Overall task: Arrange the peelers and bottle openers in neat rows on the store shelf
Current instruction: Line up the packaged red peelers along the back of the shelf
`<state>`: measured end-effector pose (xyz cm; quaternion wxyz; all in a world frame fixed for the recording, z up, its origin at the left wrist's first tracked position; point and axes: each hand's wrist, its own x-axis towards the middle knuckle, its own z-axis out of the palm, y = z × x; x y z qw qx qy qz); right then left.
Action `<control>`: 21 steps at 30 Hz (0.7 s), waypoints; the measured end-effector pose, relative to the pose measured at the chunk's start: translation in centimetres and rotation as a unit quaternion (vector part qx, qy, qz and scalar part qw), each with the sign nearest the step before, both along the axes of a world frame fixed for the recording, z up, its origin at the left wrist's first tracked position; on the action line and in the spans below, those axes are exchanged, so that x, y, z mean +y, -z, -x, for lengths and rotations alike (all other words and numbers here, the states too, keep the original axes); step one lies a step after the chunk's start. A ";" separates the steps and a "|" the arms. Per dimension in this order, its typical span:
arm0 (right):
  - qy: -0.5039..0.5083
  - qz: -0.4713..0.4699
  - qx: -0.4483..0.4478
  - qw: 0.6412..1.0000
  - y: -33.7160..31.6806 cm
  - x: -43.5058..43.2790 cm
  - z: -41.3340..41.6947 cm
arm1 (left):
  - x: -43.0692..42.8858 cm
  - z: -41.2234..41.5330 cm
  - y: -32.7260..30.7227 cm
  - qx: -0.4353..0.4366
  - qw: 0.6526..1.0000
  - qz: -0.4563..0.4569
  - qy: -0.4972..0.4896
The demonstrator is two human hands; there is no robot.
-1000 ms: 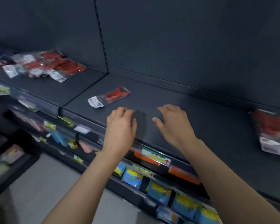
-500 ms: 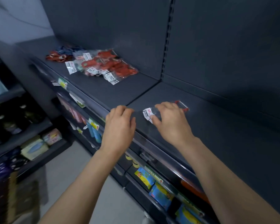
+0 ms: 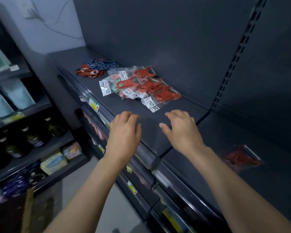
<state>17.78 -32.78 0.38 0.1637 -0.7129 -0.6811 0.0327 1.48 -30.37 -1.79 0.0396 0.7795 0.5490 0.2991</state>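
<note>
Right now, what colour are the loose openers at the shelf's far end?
Loose openers: red and blue, head view.

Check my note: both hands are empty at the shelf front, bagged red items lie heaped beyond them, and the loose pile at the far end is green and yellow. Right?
One error: the head view shows the loose pile blue and red, not green and yellow. The left hand and right hand are empty, the bagged heap beyond them.

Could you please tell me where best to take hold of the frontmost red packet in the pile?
I'd pinch the frontmost red packet by its white label end, coming from the shelf front: that end juts flat toward the right hand, clear of the pile, while the red body overlaps other packets.
</note>
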 end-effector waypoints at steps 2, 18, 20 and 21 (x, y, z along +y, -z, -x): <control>0.013 -0.008 0.006 1.000 0.3 2.2 1.6 | 2.6 1.5 0.1 0.004 1.000 0.003 0.013; 0.191 0.021 0.019 0.981 0.7 13.5 6.3 | 18.8 3.9 0.4 0.025 0.983 0.002 0.182; 0.203 0.017 0.019 0.979 0.9 14.7 5.3 | 20.0 2.9 0.5 0.038 0.981 0.002 0.189; 0.207 0.014 0.025 0.978 1.0 15.3 4.9 | 20.6 2.4 0.5 0.046 0.980 0.003 0.192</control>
